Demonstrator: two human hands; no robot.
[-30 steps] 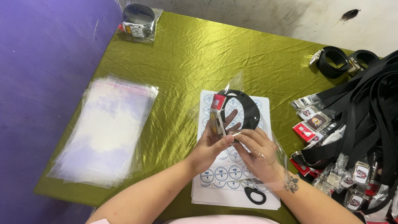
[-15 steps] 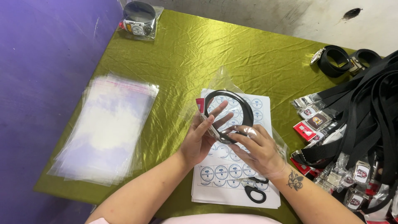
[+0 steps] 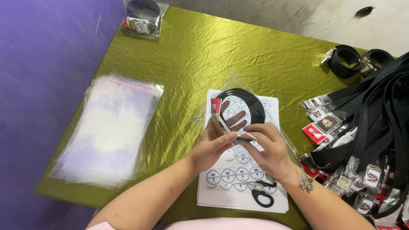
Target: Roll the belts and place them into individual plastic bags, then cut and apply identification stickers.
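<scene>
Head view: scissors (image 3: 260, 196), bag stack (image 3: 108, 132) nr bagged belt (image 3: 243, 106).

Both forearms were bare, no sleeves past the elbows. Right wrist had a small dark tattoo (image 3: 305, 184). Pale pink top (image 3: 221, 224) showed at the bottom edge. No rings or watch visible.

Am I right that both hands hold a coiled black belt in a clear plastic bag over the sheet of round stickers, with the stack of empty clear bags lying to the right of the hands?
Not quite. In the head view the stack of empty clear bags lies to the left of the hands, on the olive-green tablecloth. The rest stands: the left hand and right hand hold the coiled black belt in its clear plastic bag over the sheet of round stickers.
</scene>
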